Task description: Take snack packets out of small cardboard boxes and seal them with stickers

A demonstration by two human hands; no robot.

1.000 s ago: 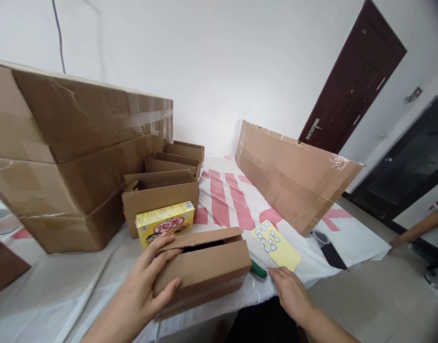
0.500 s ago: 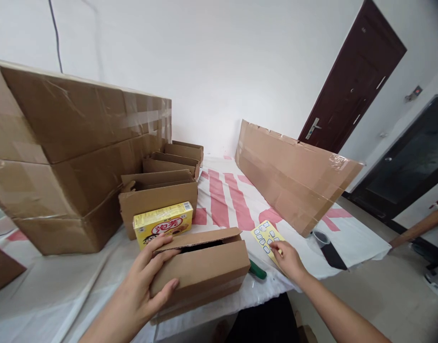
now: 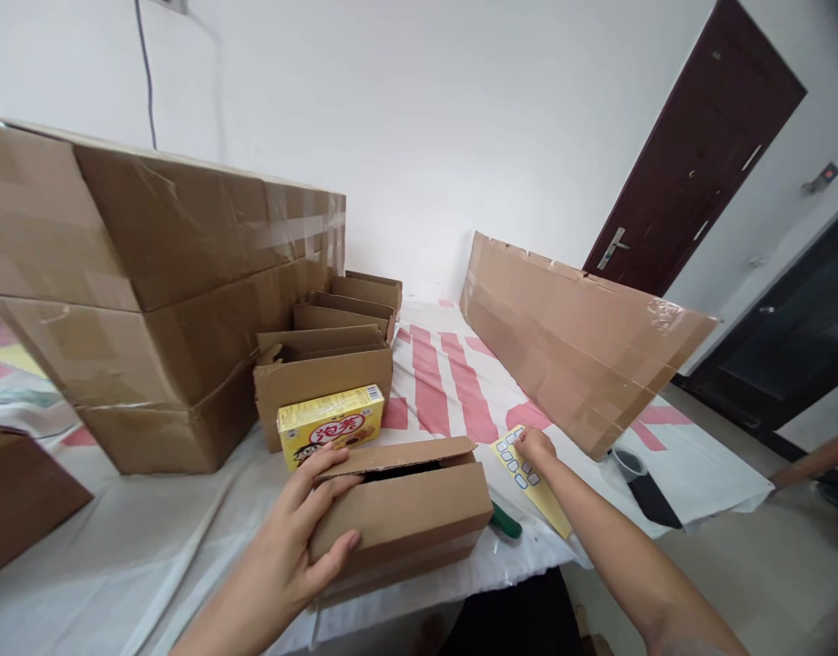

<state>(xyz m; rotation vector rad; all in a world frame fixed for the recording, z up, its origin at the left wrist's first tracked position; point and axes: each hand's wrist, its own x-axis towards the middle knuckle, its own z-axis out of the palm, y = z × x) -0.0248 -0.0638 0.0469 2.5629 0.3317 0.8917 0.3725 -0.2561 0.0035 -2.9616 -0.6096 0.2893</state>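
My left hand (image 3: 316, 528) grips the near left corner of a brown cardboard box (image 3: 419, 510), thumb on the front face and fingers over the top flap. A dark slit shows between its top flaps. To the right, a yellow sheet of white, blue-edged stickers (image 3: 515, 465) lies on the table. The fingers of my right hand (image 3: 534, 446) are pinched at the sheet's upper right; their tips are partly hidden. Behind the box, a yellow printed carton (image 3: 333, 424) leans near my left fingertips. A green handle (image 3: 505, 521) pokes out beside the box's right end.
Several open cardboard boxes (image 3: 323, 369) stand in a row behind the carton. A large taped cardboard stack (image 3: 207, 273) rises at left, and an upright cardboard panel (image 3: 569, 337) at right. A clear cup (image 3: 628, 463) sits by a black strip (image 3: 655, 501) near the table's right edge.
My right hand has moved from the middle of the sticker sheet up to its far end. My left hand keeps its hold on the box. The whole view has shifted slightly.
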